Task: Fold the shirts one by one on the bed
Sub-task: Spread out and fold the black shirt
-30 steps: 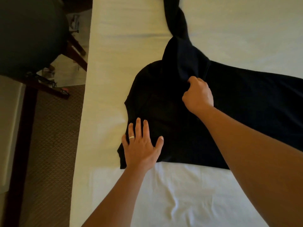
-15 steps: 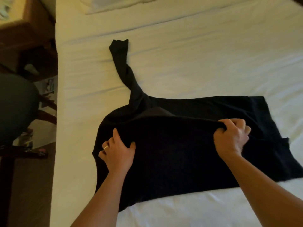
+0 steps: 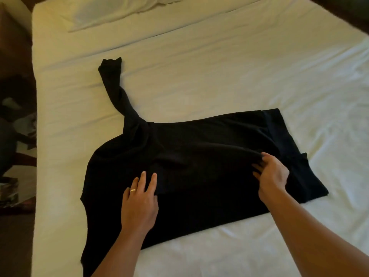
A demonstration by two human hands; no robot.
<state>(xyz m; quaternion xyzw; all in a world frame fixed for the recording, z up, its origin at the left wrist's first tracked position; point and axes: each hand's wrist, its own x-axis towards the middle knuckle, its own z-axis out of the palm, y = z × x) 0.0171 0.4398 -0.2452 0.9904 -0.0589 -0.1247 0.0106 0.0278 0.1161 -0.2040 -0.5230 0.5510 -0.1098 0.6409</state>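
We see the left hand [image 3: 139, 204], earlier curled, now flat with straight fingers on the black shirt [image 3: 199, 156]. The right hand [image 3: 272, 176] now pinches a fold lower down. The shirt lies on the white bed [image 3: 219, 76], a pillow [image 3: 111, 11] beyond.

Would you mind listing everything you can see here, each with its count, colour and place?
shirt: one, black, spread across the middle of the bed, one long sleeve stretched toward the pillow
bed: one, white sheet, fills most of the view
pillow: one, white, at the top left of the bed
floor: dark, along the left edge, with blurred items I cannot identify
ring: one, gold-coloured, on a finger of the left hand
left hand: one, fingers straight, resting flat on the shirt
right hand: one, fingers curled, pinching a fold of the shirt near its right end
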